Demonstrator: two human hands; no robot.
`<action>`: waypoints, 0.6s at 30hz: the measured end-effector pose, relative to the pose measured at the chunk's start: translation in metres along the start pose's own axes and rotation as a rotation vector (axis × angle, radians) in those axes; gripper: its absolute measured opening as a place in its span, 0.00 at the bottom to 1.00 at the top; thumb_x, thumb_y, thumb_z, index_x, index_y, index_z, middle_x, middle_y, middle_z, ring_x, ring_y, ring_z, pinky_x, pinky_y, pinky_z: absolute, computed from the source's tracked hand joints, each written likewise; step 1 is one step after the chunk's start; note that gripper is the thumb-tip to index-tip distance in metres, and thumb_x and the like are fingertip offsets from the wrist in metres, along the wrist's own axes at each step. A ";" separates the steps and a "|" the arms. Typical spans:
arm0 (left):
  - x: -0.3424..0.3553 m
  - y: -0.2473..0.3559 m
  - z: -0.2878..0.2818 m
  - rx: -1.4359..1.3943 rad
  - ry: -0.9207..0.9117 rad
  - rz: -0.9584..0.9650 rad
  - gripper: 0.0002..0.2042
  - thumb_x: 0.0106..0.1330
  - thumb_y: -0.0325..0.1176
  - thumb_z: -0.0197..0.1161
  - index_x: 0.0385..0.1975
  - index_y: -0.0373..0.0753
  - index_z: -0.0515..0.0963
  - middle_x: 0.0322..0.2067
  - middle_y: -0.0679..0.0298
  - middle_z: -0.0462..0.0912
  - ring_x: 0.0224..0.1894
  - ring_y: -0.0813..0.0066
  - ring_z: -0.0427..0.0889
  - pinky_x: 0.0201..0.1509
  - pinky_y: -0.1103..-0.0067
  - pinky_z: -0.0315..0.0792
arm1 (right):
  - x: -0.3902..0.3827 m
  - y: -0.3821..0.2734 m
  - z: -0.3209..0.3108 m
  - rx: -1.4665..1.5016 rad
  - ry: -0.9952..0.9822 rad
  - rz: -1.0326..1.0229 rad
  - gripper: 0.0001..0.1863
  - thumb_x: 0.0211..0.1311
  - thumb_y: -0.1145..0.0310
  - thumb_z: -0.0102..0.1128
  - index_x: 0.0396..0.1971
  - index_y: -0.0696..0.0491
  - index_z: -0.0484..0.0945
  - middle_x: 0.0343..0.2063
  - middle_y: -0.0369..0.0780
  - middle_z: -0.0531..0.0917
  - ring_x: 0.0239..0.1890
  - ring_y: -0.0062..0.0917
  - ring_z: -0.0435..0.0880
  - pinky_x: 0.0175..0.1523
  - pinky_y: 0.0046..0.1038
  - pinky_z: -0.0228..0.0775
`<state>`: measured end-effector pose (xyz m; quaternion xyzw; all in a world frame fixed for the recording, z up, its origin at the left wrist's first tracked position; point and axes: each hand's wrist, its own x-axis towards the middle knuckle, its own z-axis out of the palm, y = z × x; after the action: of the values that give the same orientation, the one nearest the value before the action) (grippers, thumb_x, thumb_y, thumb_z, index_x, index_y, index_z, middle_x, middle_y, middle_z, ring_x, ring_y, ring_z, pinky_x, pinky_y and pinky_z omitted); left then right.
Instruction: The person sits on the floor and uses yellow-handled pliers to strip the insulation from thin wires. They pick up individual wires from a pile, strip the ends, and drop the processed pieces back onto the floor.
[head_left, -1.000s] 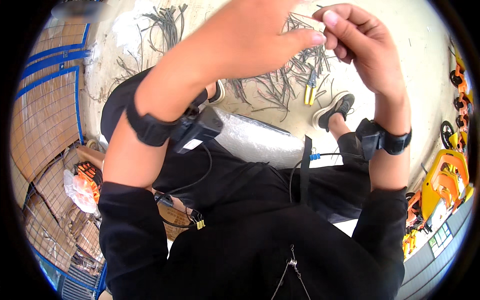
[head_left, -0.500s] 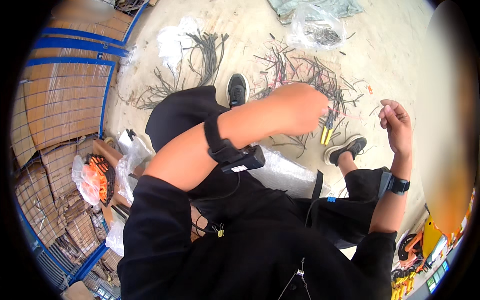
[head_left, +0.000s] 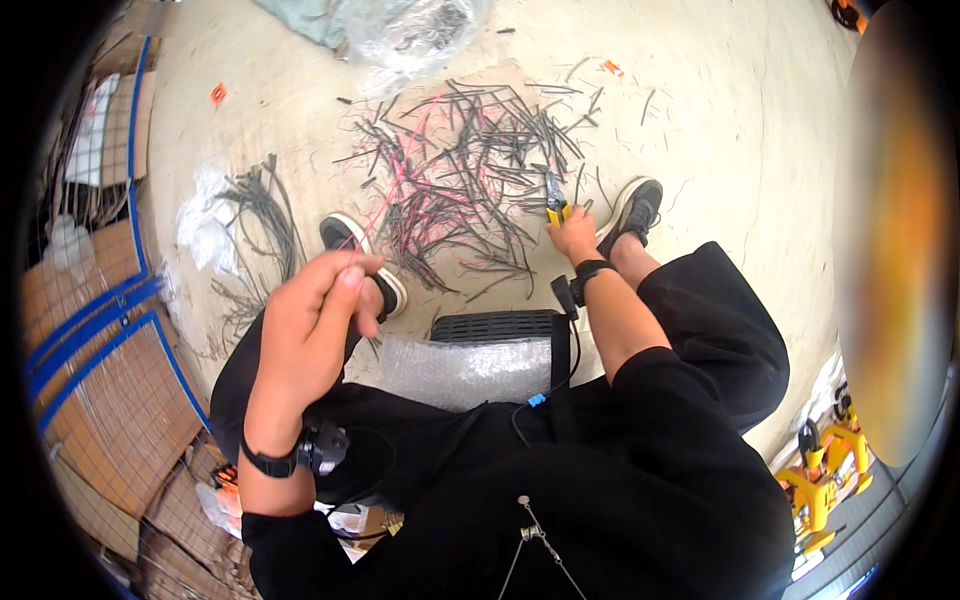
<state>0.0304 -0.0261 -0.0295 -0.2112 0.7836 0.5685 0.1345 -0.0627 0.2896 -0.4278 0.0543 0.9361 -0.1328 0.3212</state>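
My left hand (head_left: 320, 325) is pinched on a thin pink wire (head_left: 398, 175) in front of my left shoe (head_left: 340, 232); the wire rises over the pile. My right hand (head_left: 574, 236) grips the yellow handles of a cutting tool (head_left: 556, 205) with a grey head, beside my right shoe (head_left: 630, 205). Short black cable pieces (head_left: 470, 135) and tangled pink strands lie scattered on the floor (head_left: 730, 130) between and beyond my shoes. A bundle of longer black cables (head_left: 262, 215) lies at the left beside white plastic (head_left: 205, 215).
A clear bag (head_left: 410, 35) on grey-green cloth (head_left: 300, 20) lies beyond the pile. A blue mesh cage (head_left: 115, 400) with cardboard stands at my left. Yellow-orange wheeled items (head_left: 835, 465) are at the right edge. A bubble-wrapped pad (head_left: 465, 370) sits between my legs.
My right hand has moved down and forward onto the tool. My left hand has swung down and left with the pink wire. The view has shifted.
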 end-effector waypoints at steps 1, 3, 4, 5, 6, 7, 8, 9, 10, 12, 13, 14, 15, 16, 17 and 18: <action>0.002 -0.001 0.002 0.003 -0.003 -0.010 0.13 0.75 0.32 0.49 0.43 0.30 0.77 0.22 0.66 0.79 0.23 0.83 0.76 0.29 0.84 0.69 | -0.009 -0.008 -0.004 0.016 0.028 0.007 0.37 0.53 0.54 0.70 0.56 0.57 0.63 0.51 0.53 0.73 0.56 0.46 0.73 0.57 0.41 0.70; 0.009 -0.002 0.005 0.026 -0.020 -0.018 0.13 0.75 0.33 0.49 0.44 0.30 0.78 0.25 0.65 0.81 0.24 0.83 0.78 0.29 0.84 0.69 | -0.012 -0.015 -0.004 0.003 0.046 0.056 0.36 0.53 0.56 0.70 0.56 0.56 0.63 0.51 0.51 0.70 0.57 0.45 0.71 0.57 0.42 0.69; 0.013 -0.001 0.007 0.050 -0.035 -0.025 0.13 0.75 0.33 0.49 0.44 0.31 0.78 0.25 0.65 0.81 0.24 0.83 0.78 0.29 0.84 0.69 | -0.012 -0.016 -0.005 -0.006 0.053 0.077 0.35 0.53 0.56 0.70 0.55 0.55 0.62 0.51 0.50 0.69 0.57 0.45 0.69 0.57 0.42 0.69; 0.015 0.000 0.007 0.073 -0.041 -0.030 0.13 0.75 0.33 0.50 0.44 0.31 0.78 0.25 0.65 0.81 0.24 0.82 0.78 0.29 0.84 0.69 | -0.011 -0.017 -0.005 -0.058 0.075 0.063 0.33 0.53 0.56 0.70 0.53 0.54 0.63 0.49 0.48 0.70 0.56 0.44 0.71 0.56 0.42 0.70; 0.017 0.000 0.007 0.096 -0.046 -0.036 0.13 0.75 0.33 0.50 0.44 0.31 0.78 0.25 0.65 0.81 0.24 0.82 0.78 0.29 0.84 0.69 | -0.010 -0.017 -0.006 -0.055 0.068 0.063 0.32 0.54 0.57 0.69 0.53 0.54 0.63 0.49 0.48 0.71 0.56 0.44 0.71 0.56 0.42 0.70; 0.018 -0.003 0.006 0.131 -0.062 -0.040 0.13 0.75 0.33 0.50 0.44 0.32 0.78 0.25 0.64 0.81 0.24 0.82 0.78 0.29 0.85 0.68 | -0.009 -0.017 -0.006 -0.051 0.060 0.063 0.31 0.54 0.58 0.69 0.52 0.54 0.63 0.49 0.47 0.71 0.56 0.44 0.72 0.56 0.42 0.70; 0.020 -0.002 0.007 0.133 -0.064 -0.040 0.13 0.75 0.33 0.50 0.44 0.32 0.78 0.25 0.64 0.81 0.24 0.82 0.79 0.29 0.84 0.69 | -0.007 -0.017 -0.006 -0.050 0.056 0.059 0.29 0.55 0.60 0.68 0.52 0.54 0.63 0.49 0.47 0.71 0.55 0.44 0.72 0.55 0.43 0.70; 0.020 -0.001 0.008 0.135 -0.066 -0.041 0.13 0.75 0.33 0.50 0.45 0.32 0.78 0.25 0.64 0.81 0.24 0.81 0.79 0.29 0.84 0.69 | -0.006 -0.017 -0.005 -0.054 0.042 0.068 0.28 0.56 0.61 0.66 0.52 0.54 0.64 0.49 0.47 0.71 0.56 0.44 0.72 0.56 0.42 0.70; 0.020 -0.001 0.009 0.136 -0.067 -0.041 0.13 0.75 0.33 0.49 0.45 0.32 0.78 0.24 0.64 0.81 0.24 0.81 0.79 0.29 0.84 0.69 | -0.004 -0.018 -0.003 -0.059 0.027 0.076 0.26 0.57 0.63 0.64 0.51 0.54 0.64 0.50 0.48 0.71 0.56 0.44 0.72 0.56 0.41 0.70; 0.019 0.002 0.009 0.119 -0.064 -0.017 0.12 0.74 0.32 0.49 0.45 0.32 0.78 0.23 0.65 0.81 0.24 0.81 0.79 0.29 0.83 0.69 | 0.002 -0.016 0.000 -0.072 0.009 0.070 0.25 0.57 0.64 0.62 0.50 0.56 0.64 0.49 0.49 0.72 0.54 0.44 0.74 0.54 0.41 0.71; 0.019 0.002 0.009 0.110 -0.061 -0.005 0.12 0.74 0.32 0.49 0.45 0.33 0.78 0.22 0.65 0.81 0.23 0.80 0.79 0.28 0.83 0.69 | 0.002 -0.014 0.001 -0.080 -0.002 0.063 0.25 0.57 0.63 0.62 0.50 0.57 0.64 0.47 0.50 0.73 0.51 0.45 0.76 0.51 0.42 0.73; 0.018 0.005 0.008 0.126 -0.072 0.009 0.12 0.74 0.32 0.49 0.45 0.33 0.78 0.21 0.65 0.80 0.23 0.80 0.79 0.28 0.83 0.69 | 0.004 -0.014 0.000 -0.085 -0.011 0.048 0.26 0.56 0.62 0.61 0.50 0.59 0.64 0.46 0.51 0.74 0.48 0.46 0.78 0.48 0.43 0.75; 0.015 0.005 0.008 0.132 -0.064 0.026 0.12 0.74 0.31 0.49 0.44 0.33 0.78 0.20 0.64 0.80 0.23 0.80 0.79 0.28 0.82 0.69 | 0.005 -0.025 -0.022 0.030 -0.264 0.097 0.24 0.58 0.63 0.59 0.49 0.61 0.65 0.46 0.51 0.75 0.47 0.45 0.79 0.46 0.43 0.76; 0.013 0.006 0.007 0.139 -0.059 0.044 0.11 0.73 0.31 0.49 0.44 0.34 0.78 0.19 0.64 0.80 0.23 0.80 0.79 0.28 0.82 0.69 | 0.005 -0.036 -0.046 0.141 -0.520 0.149 0.23 0.59 0.65 0.57 0.49 0.62 0.66 0.47 0.50 0.76 0.46 0.43 0.79 0.43 0.44 0.77; 0.011 0.010 0.007 0.163 -0.051 0.063 0.11 0.73 0.31 0.50 0.43 0.35 0.79 0.17 0.64 0.79 0.22 0.79 0.79 0.28 0.82 0.69 | 0.004 -0.046 -0.074 0.240 -0.766 0.206 0.21 0.60 0.66 0.55 0.49 0.63 0.67 0.47 0.49 0.76 0.45 0.41 0.80 0.40 0.45 0.77; 0.011 0.014 0.007 0.124 -0.064 0.029 0.11 0.73 0.32 0.49 0.43 0.35 0.79 0.17 0.64 0.79 0.22 0.79 0.79 0.29 0.81 0.69 | 0.002 -0.050 -0.088 0.350 -0.742 0.195 0.20 0.60 0.67 0.54 0.49 0.63 0.67 0.46 0.48 0.77 0.45 0.39 0.81 0.37 0.45 0.77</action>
<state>0.0142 -0.0173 -0.0251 -0.1729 0.8156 0.5272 0.1643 -0.1254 0.2667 -0.3516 0.1447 0.7108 -0.2694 0.6335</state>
